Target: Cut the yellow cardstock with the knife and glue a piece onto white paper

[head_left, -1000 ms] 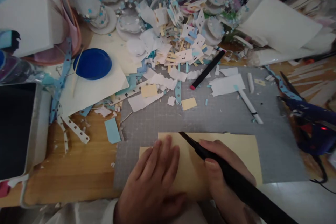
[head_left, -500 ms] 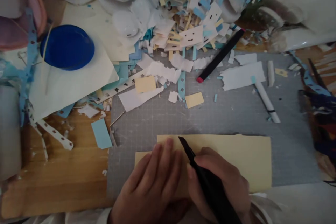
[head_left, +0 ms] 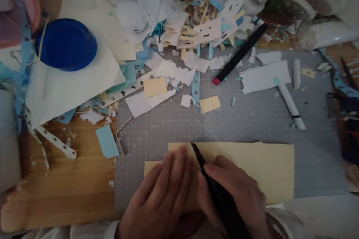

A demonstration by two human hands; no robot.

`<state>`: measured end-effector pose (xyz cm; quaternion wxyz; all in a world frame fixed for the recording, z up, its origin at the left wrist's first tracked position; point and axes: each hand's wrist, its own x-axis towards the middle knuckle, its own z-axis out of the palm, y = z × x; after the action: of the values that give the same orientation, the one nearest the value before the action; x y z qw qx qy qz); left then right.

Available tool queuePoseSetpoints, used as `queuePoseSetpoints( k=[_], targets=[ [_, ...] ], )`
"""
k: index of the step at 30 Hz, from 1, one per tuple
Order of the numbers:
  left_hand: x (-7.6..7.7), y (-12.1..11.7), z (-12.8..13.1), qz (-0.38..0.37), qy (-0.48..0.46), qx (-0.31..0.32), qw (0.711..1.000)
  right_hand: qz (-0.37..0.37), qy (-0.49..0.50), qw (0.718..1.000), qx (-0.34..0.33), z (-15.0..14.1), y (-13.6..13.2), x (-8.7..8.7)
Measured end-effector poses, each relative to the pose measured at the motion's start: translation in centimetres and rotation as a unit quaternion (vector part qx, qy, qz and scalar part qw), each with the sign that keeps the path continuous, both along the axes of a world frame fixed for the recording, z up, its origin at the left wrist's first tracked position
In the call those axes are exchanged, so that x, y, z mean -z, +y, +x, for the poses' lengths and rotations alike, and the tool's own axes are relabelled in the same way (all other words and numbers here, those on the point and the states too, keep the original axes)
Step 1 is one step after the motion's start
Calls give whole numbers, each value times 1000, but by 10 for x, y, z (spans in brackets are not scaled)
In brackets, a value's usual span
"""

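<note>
Fingers of the R hand (head_left: 237,188) are grasping a long black cutter knife (head_left: 221,196) w/ dark slanted blade, like one holds a pen. Blade tip is at the far edge of a pale-yellow rectangular paper sheet (head_left: 269,168), just beside the L hand (head_left: 159,201); whether it presses into the paper, I cannot tell. Fingers of the L hand are straight, close together, grasping nothing, and lie flat on the same sheet. Compared w/ 1 s ago, the knife stands steeper in the view and the R hand is nearer to the L hand; vs. 0.5 s ago, the pose is approx. same. L hand stays at its place on the sheet.

Under the sheet is a grey gridded cutting mat (head_left: 168,129). Farther on it: a black pen w/ red end (head_left: 241,54), a white pen w/ black ring (head_left: 290,104) and torn white paper (head_left: 259,78). To the left, a light-blue rectangular card (head_left: 107,142) is on the wooden worktop (head_left: 70,198). View has tilted too, so the round dark-blue dish (head_left: 67,44) now appears higher and more left.
</note>
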<state>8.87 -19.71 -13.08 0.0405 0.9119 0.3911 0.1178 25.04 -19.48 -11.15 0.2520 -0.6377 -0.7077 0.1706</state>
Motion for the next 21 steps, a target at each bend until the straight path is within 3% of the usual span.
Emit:
queuePoseSetpoints(
  k=[7,9,14,21],
  targets=[
    [0,-1,0,14,31,0,999,61,-87,994,-24,-6,5,-3],
    [0,-2,0,14,28,0,1000,44,-87,995,-21,-9,3,-2],
    [-1,-2,0,8,34,-8,999,0,-19,997,69,-14,-4,5],
    [-4,-2,1,15,36,-8,999,-84,23,996,37,-9,1,-6]
  ],
)
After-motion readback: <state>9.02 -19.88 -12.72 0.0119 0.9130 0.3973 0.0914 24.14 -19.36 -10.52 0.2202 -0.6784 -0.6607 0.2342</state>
